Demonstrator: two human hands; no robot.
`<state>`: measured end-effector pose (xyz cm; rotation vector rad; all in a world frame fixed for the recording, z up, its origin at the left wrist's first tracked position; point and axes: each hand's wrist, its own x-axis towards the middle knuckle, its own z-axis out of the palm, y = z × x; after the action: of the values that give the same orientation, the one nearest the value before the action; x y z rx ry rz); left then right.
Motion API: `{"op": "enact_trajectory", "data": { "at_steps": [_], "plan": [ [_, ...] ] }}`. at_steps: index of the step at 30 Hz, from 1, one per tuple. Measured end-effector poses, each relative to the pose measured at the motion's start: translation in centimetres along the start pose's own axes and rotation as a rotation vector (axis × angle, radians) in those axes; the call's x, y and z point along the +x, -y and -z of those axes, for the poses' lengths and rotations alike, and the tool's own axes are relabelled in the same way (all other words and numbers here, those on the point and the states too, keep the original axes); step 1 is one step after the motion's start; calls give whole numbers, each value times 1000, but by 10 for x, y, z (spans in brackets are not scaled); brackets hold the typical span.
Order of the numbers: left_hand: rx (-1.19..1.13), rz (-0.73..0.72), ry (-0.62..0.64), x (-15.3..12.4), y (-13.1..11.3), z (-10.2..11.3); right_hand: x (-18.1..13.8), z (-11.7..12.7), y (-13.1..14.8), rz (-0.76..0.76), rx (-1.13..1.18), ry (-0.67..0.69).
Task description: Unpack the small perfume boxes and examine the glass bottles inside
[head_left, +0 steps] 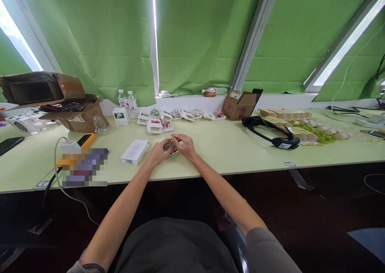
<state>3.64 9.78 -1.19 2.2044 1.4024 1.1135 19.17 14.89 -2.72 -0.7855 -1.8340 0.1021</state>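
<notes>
Two hands (185, 146) pinching a glassy object (169, 146), white box (135, 152) just left, opened cartons (154, 123) beyond, black headset (285, 140) rightward

Small object (169, 146): dark and silvery, finer pattern too small to read. Box (135, 152): white, grey print, black barcode. Tabletop (216, 156): pale yellow-green. Curtain (207, 36): plain green. Carton (240, 108): brown. Headset (292, 141): black, white label. Sleeve (267, 249): dark grey.
</notes>
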Motion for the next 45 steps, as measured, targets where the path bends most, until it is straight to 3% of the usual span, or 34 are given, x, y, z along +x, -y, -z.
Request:
{"op": "enact_trajectory", "data": {
  "at_steps": [11,26,45],
  "plan": [
    [-7,-2,-7,0,-1,0,0,2,-2,41,-1,40],
    [-1,-17,-13,-1,0,0,1,0,-1,-42,99,11],
    [-13,-23,-19,0,3,-1,2,1,1,-90,64,43]
  ]
}}
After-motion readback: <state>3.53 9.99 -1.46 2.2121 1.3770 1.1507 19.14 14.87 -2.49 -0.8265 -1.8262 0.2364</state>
